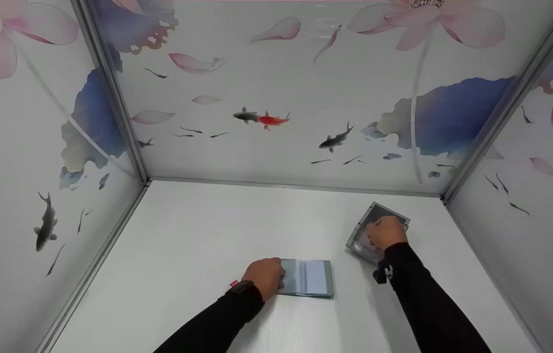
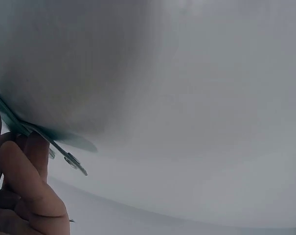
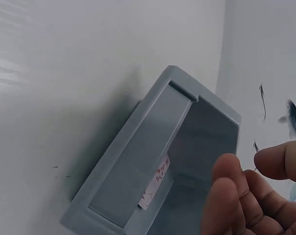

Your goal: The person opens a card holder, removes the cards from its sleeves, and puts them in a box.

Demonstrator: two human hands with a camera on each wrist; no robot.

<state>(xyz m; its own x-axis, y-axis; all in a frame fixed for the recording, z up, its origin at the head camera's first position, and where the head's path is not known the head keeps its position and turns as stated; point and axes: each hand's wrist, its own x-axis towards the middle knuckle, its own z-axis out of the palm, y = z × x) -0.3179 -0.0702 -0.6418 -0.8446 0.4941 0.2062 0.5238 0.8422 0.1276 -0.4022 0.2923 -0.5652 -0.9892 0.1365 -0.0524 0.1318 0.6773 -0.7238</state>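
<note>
A small green card holder (image 1: 316, 278) lies spread open on the white table, its clear sleeves showing a pale blue-white tint. My left hand (image 1: 265, 277) grips its left side between thumb and fingers. From the left wrist view, the fingers (image 2: 25, 181) close around the green cover (image 2: 11, 115), with a snap on its thin strap (image 2: 72, 159). Over the grey plastic box (image 1: 358, 226), my right hand (image 1: 386, 232) hovers with loosely bent fingers. A gap shows between thumb and fingertips in the right wrist view, with nothing held. Inside the box is a white card (image 3: 156, 182) with red marks.
Panels printed with fish, petals and lotus leaves surround the white table (image 1: 197, 230) at the back wall (image 1: 266, 157), left and right. Metal strips (image 1: 296, 185) run along the table's edges. The box sits near the back right corner.
</note>
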